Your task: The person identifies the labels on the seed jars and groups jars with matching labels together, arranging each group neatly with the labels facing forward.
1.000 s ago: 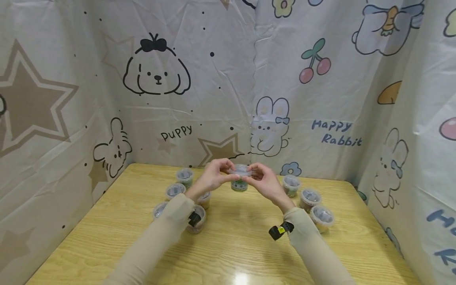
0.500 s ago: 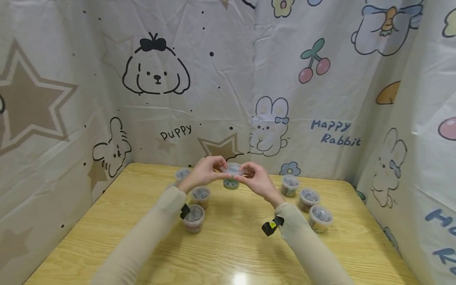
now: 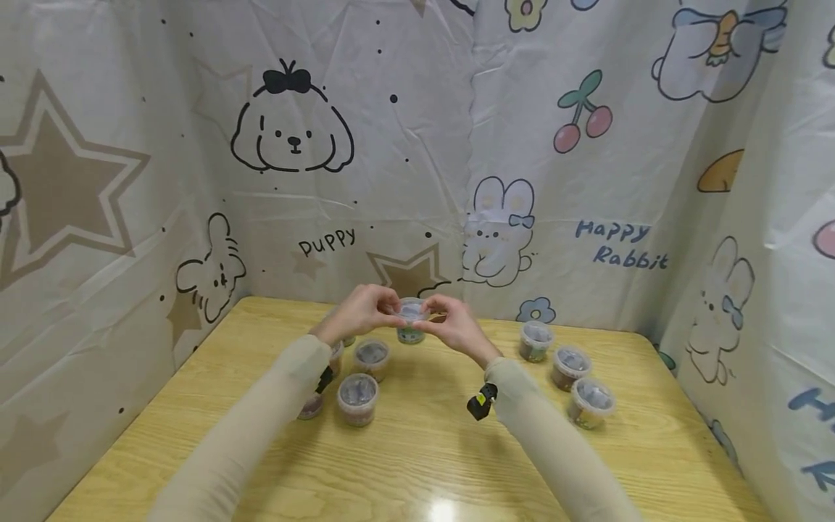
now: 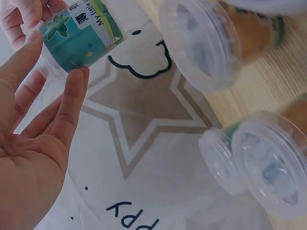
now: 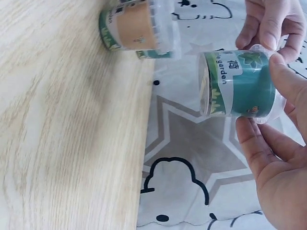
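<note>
A clear plastic cup [image 3: 411,335] with a green printed label is between my two hands, at the far middle of the table. In the left wrist view this cup [image 4: 79,43] shows a leaf picture and the words "My little". My left hand [image 3: 360,312] pinches its lidded rim from the left, thumb in front. From the right, my right hand [image 3: 454,328] grips the same rim with thumb and fingers. The cup [image 5: 242,84] appears raised off the table in the right wrist view. Its contents are hidden by the label.
Left of centre stand several lidded cups, among them a front cup [image 3: 357,407] and one behind it [image 3: 372,362]; my left arm partly covers others. Three more, a back cup [image 3: 536,342], a middle cup [image 3: 570,368] and a near cup [image 3: 591,404], line the right. A printed curtain [image 3: 404,181] encloses the wooden table [image 3: 417,449].
Both hands have moved left with the green-labelled cup, toward the left group of cups. Their grip on its rim looks the same. The head view has shifted slightly.
</note>
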`<state>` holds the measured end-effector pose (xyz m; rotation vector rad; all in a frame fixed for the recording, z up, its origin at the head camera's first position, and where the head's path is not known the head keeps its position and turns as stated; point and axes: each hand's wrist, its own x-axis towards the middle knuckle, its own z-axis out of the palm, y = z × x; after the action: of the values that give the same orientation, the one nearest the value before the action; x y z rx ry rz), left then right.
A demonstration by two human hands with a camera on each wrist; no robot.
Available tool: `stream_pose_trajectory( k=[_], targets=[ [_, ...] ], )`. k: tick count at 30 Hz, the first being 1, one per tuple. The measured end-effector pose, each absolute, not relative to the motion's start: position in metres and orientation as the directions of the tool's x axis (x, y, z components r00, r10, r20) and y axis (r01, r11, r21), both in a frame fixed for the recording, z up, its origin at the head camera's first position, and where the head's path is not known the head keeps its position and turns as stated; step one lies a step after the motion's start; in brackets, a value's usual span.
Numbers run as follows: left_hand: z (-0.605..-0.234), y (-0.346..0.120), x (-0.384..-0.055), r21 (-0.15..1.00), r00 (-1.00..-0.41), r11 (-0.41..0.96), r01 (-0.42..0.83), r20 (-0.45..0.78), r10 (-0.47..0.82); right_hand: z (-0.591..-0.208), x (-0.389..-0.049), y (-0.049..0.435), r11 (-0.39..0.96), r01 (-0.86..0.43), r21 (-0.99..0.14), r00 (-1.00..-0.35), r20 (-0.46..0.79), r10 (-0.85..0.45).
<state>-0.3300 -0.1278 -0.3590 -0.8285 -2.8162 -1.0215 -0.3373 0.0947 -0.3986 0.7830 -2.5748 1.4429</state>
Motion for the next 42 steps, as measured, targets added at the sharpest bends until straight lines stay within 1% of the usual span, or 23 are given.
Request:
stream_pose_trajectory(
  k=[6, 13, 18, 22, 25, 31, 34, 38, 42],
  targets=[
    [-0.365, -0.136, -0.337, 0.558, -0.866, 0.679, 0.477, 0.17, 0.47, -0.408, -0.346, 0.084, 0.467, -0.494, -0.734, -0.855, 0.31, -0.417],
    [-0.374, -0.143, -0.344, 0.496, -0.877, 0.734, 0.464, 0.142, 0.459, -0.419, -0.358, 0.071, 0.533, -0.538, -0.653, -0.834, 0.32, -0.45],
    [-0.38, -0.145, -0.352, 0.466, -0.891, 0.77, 0.436, 0.104, 0.441, -0.426, -0.366, 0.062, 0.543, -0.556, -0.629, -0.82, 0.312, -0.479],
    [-0.385, -0.145, -0.356, 0.399, -0.895, 0.808, 0.433, 0.087, 0.437, -0.433, -0.372, 0.057, 0.559, -0.579, -0.594, -0.806, 0.313, -0.502],
    [-0.389, -0.143, -0.358, 0.349, -0.89, 0.823, 0.449, 0.096, 0.445, -0.438, -0.374, 0.054, 0.571, -0.576, -0.584, -0.808, 0.305, -0.503],
    [-0.389, -0.144, -0.364, 0.316, -0.887, 0.83, 0.459, 0.108, 0.449, -0.444, -0.379, 0.048, 0.588, -0.575, -0.569, -0.813, 0.314, -0.491],
    [-0.39, -0.146, -0.367, 0.301, -0.891, 0.84, 0.451, 0.093, 0.445, -0.448, -0.381, 0.045, 0.607, -0.582, -0.541, -0.811, 0.326, -0.486],
    [-0.394, -0.146, -0.371, 0.286, -0.9, 0.856, 0.43, 0.057, 0.433, -0.451, -0.382, 0.041, 0.642, -0.573, -0.51, -0.818, 0.308, -0.485],
    [-0.396, -0.146, -0.371, 0.293, -0.908, 0.865, 0.408, 0.033, 0.417, -0.453, -0.381, 0.038, 0.655, -0.56, -0.507, -0.826, 0.289, -0.483]
  ],
)
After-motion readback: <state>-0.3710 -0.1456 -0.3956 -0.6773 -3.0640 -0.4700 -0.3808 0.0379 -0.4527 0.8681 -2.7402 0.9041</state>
